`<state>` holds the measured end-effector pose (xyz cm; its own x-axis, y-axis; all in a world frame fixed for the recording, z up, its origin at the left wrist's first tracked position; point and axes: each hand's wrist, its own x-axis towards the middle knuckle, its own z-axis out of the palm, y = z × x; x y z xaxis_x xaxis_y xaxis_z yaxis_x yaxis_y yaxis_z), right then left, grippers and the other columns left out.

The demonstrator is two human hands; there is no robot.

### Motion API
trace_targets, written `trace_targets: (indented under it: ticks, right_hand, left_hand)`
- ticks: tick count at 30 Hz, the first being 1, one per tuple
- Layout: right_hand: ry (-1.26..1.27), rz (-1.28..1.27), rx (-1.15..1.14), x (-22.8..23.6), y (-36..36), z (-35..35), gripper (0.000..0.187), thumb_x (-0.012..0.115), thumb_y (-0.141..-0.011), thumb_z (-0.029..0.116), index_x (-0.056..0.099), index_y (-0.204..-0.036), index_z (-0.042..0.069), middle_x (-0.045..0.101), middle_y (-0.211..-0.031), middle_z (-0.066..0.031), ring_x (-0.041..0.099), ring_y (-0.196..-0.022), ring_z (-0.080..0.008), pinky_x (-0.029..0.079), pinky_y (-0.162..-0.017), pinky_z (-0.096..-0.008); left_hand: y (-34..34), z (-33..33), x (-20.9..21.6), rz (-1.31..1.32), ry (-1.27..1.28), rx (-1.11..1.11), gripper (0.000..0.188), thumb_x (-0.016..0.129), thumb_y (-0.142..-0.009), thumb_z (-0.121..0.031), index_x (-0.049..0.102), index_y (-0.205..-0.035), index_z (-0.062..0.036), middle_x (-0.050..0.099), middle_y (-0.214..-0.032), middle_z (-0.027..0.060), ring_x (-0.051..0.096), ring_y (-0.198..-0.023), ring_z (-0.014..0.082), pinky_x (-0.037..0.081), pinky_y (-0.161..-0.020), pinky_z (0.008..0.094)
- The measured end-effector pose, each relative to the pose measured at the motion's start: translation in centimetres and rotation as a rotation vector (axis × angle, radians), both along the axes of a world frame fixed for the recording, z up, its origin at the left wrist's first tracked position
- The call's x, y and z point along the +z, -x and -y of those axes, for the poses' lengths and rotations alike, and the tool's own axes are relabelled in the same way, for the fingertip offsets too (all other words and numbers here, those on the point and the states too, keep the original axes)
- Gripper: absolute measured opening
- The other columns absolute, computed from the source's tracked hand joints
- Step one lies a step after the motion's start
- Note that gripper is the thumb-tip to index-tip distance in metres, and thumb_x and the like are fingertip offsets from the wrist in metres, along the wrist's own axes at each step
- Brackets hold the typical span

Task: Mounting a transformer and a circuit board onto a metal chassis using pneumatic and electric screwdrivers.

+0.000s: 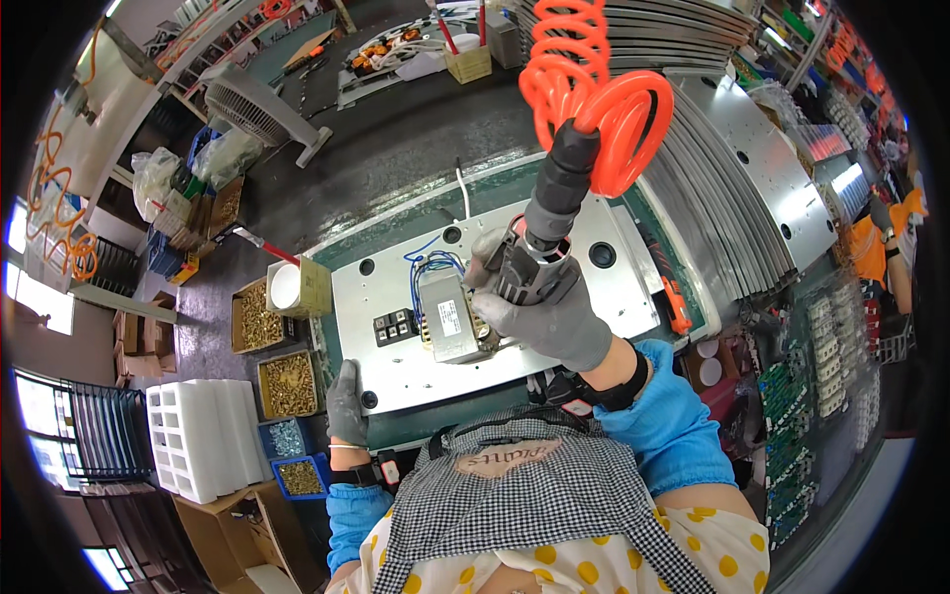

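My gloved right hand (554, 317) is closed round a power screwdriver (539, 243), held upright with an orange coiled hose (618, 129) at its top. The hand hides the driver's tip, beside the right side of a silver box-shaped transformer (452, 322). Blue wires (435, 262) loop from the transformer's far side, and a black terminal block (396, 327) sits to its left. These parts are on a silver metal plate (381, 287) with round black-rimmed holes. At the plate's near left corner, my gloved left hand (346, 406) touches the edge with fingers stretched out.
Left of the plate stand boxes of brass-coloured fasteners (287, 384), blue bins (300, 477) and a carton with a white roll (287, 287). An orange-handled tool (676, 305) lies at the right. Beyond it are stacked metal panels (712, 188). Another person's arm (896, 262) shows far right.
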<state>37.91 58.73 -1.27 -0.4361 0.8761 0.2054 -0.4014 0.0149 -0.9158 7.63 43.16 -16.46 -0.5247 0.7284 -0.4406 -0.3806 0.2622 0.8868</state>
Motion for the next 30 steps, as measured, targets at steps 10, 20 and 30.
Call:
trace_targets:
  ticks: [10,20,30]
  right_hand:
    - [0.029,0.003,0.012,0.2,-0.2,0.4,0.037,0.068,-0.075,-0.003,0.055,-0.109,0.005,0.063,-0.097,-0.0055,0.061,-0.089,-0.0119,0.051,-0.082,-0.0289]
    - [-0.278,0.29,0.482,1.5,-0.8,-1.1,0.041,0.072,-0.076,0.007,0.057,-0.115,0.004,0.065,-0.095,-0.0023,0.062,-0.084,-0.0101,0.051,-0.077,-0.0288]
    - [-0.129,0.234,0.351,0.9,2.5,0.0,0.033,0.071,-0.076,0.006,0.055,-0.106,0.005,0.059,-0.087,0.0002,0.056,-0.077,-0.0074,0.048,-0.072,-0.0249]
  left_hand:
    - [-0.6,0.0,0.3,0.14,-0.112,0.014,0.04,0.063,-0.091,-0.032,0.06,-0.111,0.002,0.065,-0.1,0.0072,0.063,-0.084,0.0145,0.053,-0.073,0.0278]
    - [-0.1,0.3,0.0,0.153,-0.104,0.002,0.039,0.062,-0.092,-0.029,0.058,-0.117,0.0002,0.066,-0.105,0.0095,0.065,-0.089,0.0186,0.055,-0.077,0.0306]
    - [-0.3,0.2,0.5,0.267,-0.146,-0.031,0.032,0.059,-0.093,-0.025,0.059,-0.113,0.0008,0.065,-0.104,0.009,0.064,-0.091,0.0182,0.054,-0.08,0.0311]
